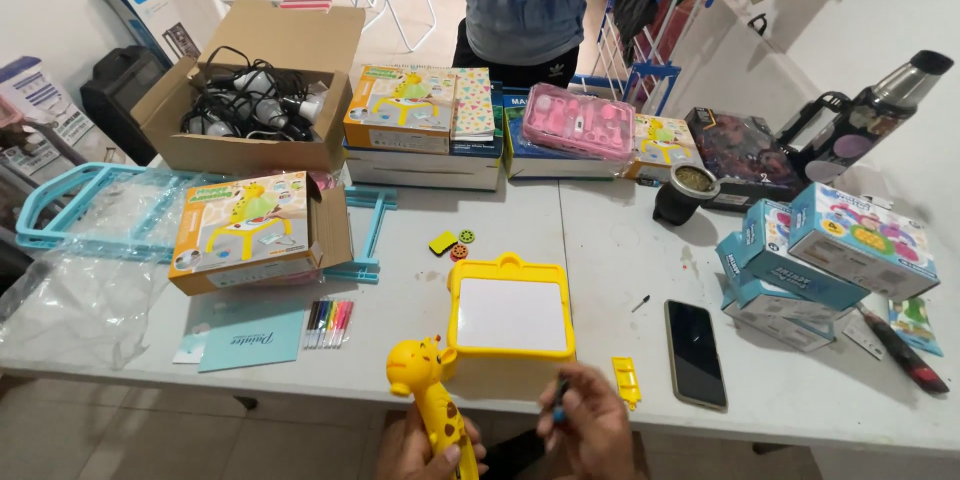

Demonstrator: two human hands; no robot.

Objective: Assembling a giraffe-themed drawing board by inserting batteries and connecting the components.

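Observation:
At the table's near edge my left hand (pixel 425 450) grips the spotted neck of a yellow giraffe-shaped toy (pixel 425 385), whose head sits beside a yellow board with a white panel (pixel 511 318). My right hand (pixel 587 422) is closed on a small dark blue tool, its tip close to the board's front edge. A small yellow plastic piece (pixel 627 381) lies just right of that hand.
A black phone (pixel 695 352), coloured pens (pixel 329 323), small toy discs (pixel 454 241), an orange toy box (pixel 250 230), a cardboard box of bulbs (pixel 250 100), stacked blue boxes (pixel 830 255), a thermos (pixel 860 120) and a screwdriver (pixel 900 350). Another person (pixel 530 0) stands across the table.

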